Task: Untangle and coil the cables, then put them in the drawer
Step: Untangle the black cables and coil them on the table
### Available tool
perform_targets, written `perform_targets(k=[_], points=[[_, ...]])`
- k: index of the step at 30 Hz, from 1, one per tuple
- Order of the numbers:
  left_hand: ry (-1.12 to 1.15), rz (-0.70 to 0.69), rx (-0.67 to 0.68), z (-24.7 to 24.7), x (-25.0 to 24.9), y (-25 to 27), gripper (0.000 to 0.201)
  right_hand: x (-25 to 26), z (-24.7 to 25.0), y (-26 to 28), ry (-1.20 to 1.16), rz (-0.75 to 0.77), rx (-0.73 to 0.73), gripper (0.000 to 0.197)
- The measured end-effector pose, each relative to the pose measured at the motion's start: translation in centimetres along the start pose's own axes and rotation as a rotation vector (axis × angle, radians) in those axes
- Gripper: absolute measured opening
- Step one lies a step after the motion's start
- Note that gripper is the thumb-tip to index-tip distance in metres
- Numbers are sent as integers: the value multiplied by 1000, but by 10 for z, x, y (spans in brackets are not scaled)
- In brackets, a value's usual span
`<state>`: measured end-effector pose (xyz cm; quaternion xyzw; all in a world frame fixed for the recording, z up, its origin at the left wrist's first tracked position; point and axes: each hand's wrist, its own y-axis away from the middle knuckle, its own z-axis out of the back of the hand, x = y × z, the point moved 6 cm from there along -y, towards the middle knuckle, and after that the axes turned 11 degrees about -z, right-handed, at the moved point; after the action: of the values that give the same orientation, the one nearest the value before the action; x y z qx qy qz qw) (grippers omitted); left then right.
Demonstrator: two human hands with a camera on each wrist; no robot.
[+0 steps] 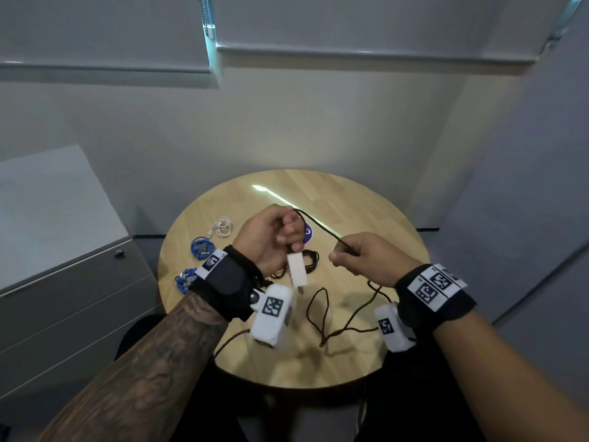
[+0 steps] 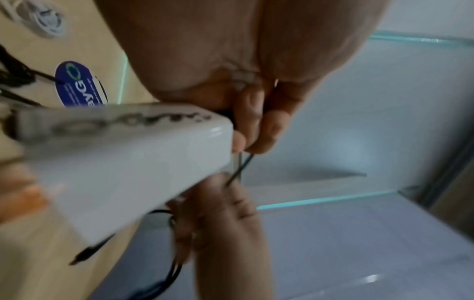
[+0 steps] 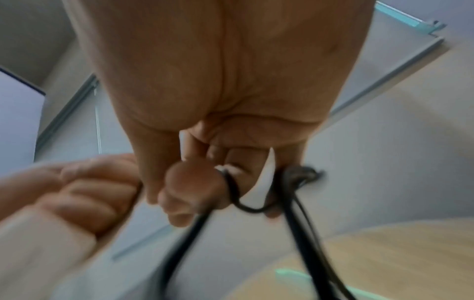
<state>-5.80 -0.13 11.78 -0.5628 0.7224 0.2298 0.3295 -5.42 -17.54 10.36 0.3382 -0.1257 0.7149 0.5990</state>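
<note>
**A:** Head view first. What have I got?

**B:** Your left hand is curled round the black cable near its white plug block, which hangs below the fist. Your right hand pinches the same cable further along, so the stretch between the two runs taut over the round table. I'd judge that tension is there to draw out a tangle. The slack loops on the tabletop below the right wrist.

**A:** And the others?

**B:** A white cable and two blue bundles lie already coiled at the table's left edge, just beside the grey drawer cabinet, handy for stowing. No drawer is open.

**A:** Left wrist view?

**B:** Blurred, but your fingers close on the cable right at the block's end, which probably keeps the heavy block from swinging.

**A:** Right wrist?

**B:** Thumb and forefinger nip the cable; strands trail down toward the table.
</note>
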Motion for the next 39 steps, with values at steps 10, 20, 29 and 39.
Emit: perform_targets(k=[10, 20, 29, 39], points=[[474, -277, -277, 38, -62, -18, 9, -26, -15, 13, -924, -14, -82, 12], [159, -466, -516, 72, -52, -32, 20, 7, -17, 18, -280, 65, -28, 12], [-878, -323, -21, 23, 10, -9, 27, 46, 54, 38, -341, 314, -378, 13], [-53, -61, 128, -33, -10, 3, 18, 7, 29, -6, -291, 122, -280, 19]])
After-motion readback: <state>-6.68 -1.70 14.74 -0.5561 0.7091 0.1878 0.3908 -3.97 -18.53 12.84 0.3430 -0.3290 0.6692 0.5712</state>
